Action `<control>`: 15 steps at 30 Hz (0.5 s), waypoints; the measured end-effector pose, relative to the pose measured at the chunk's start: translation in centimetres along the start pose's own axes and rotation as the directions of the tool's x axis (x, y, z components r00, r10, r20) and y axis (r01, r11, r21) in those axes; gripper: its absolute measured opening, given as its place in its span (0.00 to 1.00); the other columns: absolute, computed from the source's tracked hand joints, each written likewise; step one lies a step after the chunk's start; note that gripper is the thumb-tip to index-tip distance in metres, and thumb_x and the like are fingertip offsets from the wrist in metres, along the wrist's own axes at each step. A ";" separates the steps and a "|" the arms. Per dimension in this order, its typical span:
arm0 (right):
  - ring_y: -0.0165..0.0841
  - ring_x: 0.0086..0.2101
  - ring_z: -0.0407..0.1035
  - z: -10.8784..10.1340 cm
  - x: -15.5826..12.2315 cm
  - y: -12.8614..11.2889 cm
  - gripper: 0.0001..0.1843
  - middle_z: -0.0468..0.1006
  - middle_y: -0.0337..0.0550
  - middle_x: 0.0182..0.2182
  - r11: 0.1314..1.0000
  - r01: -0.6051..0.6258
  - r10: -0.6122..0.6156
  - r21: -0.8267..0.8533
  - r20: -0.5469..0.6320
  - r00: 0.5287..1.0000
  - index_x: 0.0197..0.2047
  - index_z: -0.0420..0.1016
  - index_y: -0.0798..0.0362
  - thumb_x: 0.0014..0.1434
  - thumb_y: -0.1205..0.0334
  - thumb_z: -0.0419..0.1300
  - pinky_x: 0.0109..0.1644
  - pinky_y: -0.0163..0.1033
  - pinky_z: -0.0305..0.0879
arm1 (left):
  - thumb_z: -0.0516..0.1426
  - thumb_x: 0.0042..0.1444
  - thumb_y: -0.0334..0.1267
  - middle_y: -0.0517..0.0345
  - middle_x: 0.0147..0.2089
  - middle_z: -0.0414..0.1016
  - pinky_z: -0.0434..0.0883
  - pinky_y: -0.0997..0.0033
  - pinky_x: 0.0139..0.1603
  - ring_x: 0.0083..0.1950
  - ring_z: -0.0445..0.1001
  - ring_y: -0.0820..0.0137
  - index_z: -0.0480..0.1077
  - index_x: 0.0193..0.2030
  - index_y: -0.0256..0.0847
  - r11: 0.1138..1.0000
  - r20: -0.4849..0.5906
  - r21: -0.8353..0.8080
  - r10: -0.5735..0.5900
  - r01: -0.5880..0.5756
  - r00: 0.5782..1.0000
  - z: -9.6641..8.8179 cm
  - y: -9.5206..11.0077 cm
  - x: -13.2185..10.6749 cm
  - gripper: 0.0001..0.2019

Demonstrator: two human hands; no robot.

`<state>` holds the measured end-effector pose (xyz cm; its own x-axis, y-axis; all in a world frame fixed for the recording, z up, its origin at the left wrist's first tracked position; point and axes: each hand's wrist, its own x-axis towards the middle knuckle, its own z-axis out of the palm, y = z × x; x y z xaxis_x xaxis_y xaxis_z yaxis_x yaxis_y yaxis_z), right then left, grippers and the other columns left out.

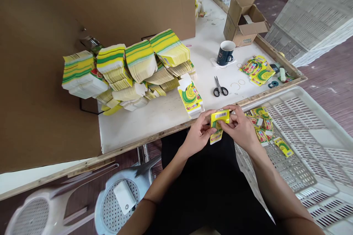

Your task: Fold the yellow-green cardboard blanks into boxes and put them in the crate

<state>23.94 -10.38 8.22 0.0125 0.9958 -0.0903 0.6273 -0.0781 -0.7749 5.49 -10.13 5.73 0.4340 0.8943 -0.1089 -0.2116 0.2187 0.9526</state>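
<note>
Between my two hands is a small yellow and green carton [220, 116] with a barcode on its upper face, held just off the table's front edge. My left hand [199, 131] pinches its left side, thumb toward the lower part. With its thumb pressed on the front, my right hand [241, 126] grips the other side. A flat unfolded carton [190, 94] lies on the table just behind my left hand. Farther left, bundles of flat cartons [140, 60] are stacked in rows against a cardboard sheet.
Black-handled scissors [220, 87], a dark mug [226, 53] and an open cardboard box [244, 22] stand or lie on the table [132, 126]. At right, a white plastic crate [303, 117] contains several folded cartons. Stools [116, 198] are at lower left.
</note>
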 end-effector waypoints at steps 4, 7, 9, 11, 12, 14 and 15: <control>0.28 0.19 0.58 -0.1 0.0 0.3 0.22 0.64 0.28 0.20 0.994 0.092 -0.092 0.052 -0.009 0.996 0.59 0.70 0.51 0.62 0.57 0.63 0.27 0.36 0.55 | 0.66 0.59 0.43 0.46 0.61 0.76 0.77 0.66 0.47 0.49 0.82 0.62 0.63 0.66 0.46 1.000 -0.013 -0.017 -0.003 0.003 1.000 -0.4 0.3 -0.1 0.30; 0.28 0.24 0.62 -0.7 -0.1 0.5 0.19 0.75 0.37 0.30 0.971 0.209 -0.206 0.113 -0.037 0.978 0.58 0.75 0.48 0.65 0.56 0.62 0.28 0.37 0.59 | 0.67 0.58 0.43 0.47 0.59 0.78 0.78 0.66 0.48 0.50 0.82 0.61 0.65 0.64 0.45 0.997 -0.012 -0.072 0.011 -0.012 1.000 -0.6 0.6 0.0 0.29; 0.30 0.30 0.68 -0.9 -0.2 0.7 0.15 0.79 0.43 0.40 0.956 0.241 -0.228 0.169 -0.095 0.969 0.55 0.79 0.47 0.66 0.57 0.62 0.32 0.37 0.65 | 0.67 0.57 0.42 0.48 0.57 0.79 0.78 0.66 0.48 0.50 0.82 0.62 0.66 0.63 0.45 0.996 -0.005 -0.092 0.021 -0.021 1.000 -0.4 0.5 0.0 0.28; 0.33 0.36 0.74 -0.7 -0.3 0.9 0.12 0.81 0.44 0.45 0.932 0.238 -0.205 0.272 -0.144 0.968 0.52 0.81 0.46 0.66 0.57 0.63 0.37 0.38 0.70 | 0.68 0.57 0.41 0.49 0.55 0.80 0.79 0.68 0.46 0.47 0.83 0.63 0.67 0.61 0.45 0.996 -0.003 -0.086 0.037 -0.037 0.999 -0.1 0.1 0.0 0.27; 0.34 0.38 0.75 -0.6 -0.4 1.1 0.11 0.81 0.44 0.46 0.916 0.235 -0.190 0.327 -0.163 0.968 0.51 0.81 0.45 0.65 0.58 0.64 0.39 0.39 0.72 | 0.68 0.57 0.41 0.49 0.55 0.80 0.79 0.69 0.45 0.46 0.83 0.64 0.67 0.61 0.45 0.996 -0.008 -0.074 0.052 -0.052 0.999 0.1 -0.2 0.1 0.27; 0.35 0.42 0.77 -0.1 -0.5 1.3 0.10 0.82 0.43 0.44 0.881 0.245 -0.172 0.404 -0.210 0.963 0.49 0.82 0.44 0.63 0.60 0.67 0.41 0.40 0.73 | 0.67 0.58 0.40 0.48 0.58 0.79 0.79 0.71 0.44 0.48 0.83 0.64 0.69 0.61 0.45 0.994 -0.032 -0.025 0.106 -0.107 0.994 0.5 -0.7 0.1 0.24; 0.36 0.43 0.77 0.1 -0.6 1.3 0.09 0.83 0.42 0.43 0.867 0.262 -0.174 0.423 -0.236 0.956 0.47 0.82 0.44 0.62 0.61 0.68 0.42 0.40 0.73 | 0.65 0.60 0.39 0.47 0.59 0.78 0.79 0.71 0.44 0.50 0.83 0.63 0.70 0.60 0.44 0.988 -0.055 0.013 0.152 -0.151 0.987 0.6 -0.9 0.1 0.22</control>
<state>24.71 -11.11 7.21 0.0865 0.9769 0.1955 0.2179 0.1730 -0.9605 6.27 -10.44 5.03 0.3483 0.9371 0.0214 -0.2630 0.0759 0.9618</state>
